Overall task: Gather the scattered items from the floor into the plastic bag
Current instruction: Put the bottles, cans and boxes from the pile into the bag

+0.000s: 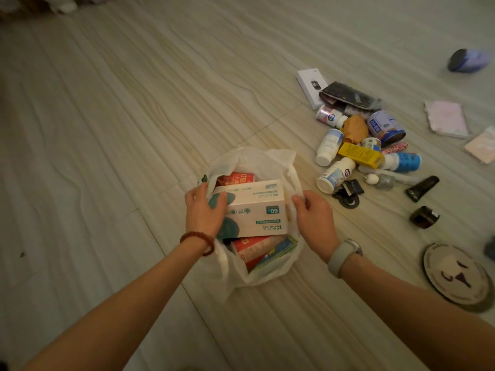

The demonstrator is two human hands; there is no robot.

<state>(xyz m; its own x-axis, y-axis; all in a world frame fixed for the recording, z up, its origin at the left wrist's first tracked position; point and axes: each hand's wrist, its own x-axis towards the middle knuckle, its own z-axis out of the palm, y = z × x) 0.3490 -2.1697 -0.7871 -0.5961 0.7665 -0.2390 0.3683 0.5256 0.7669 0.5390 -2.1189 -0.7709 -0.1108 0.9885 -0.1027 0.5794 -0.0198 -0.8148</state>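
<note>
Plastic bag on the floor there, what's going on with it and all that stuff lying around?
A person is packing loose items into the white plastic bag. The left hand holds a white box that sits on top of other boxes in the bag, while the right hand pinches the bag's rim, holding it open. A pile of bottles, a yellow box and a black tube lie on the floor to the right.

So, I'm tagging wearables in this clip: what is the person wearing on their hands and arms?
No sleeves or gloves show; both forearms are bare. The wrist of the left hand carries a reddish-brown beaded bracelet. The wrist of the right hand carries a smart band with a pale grey strap.
</note>
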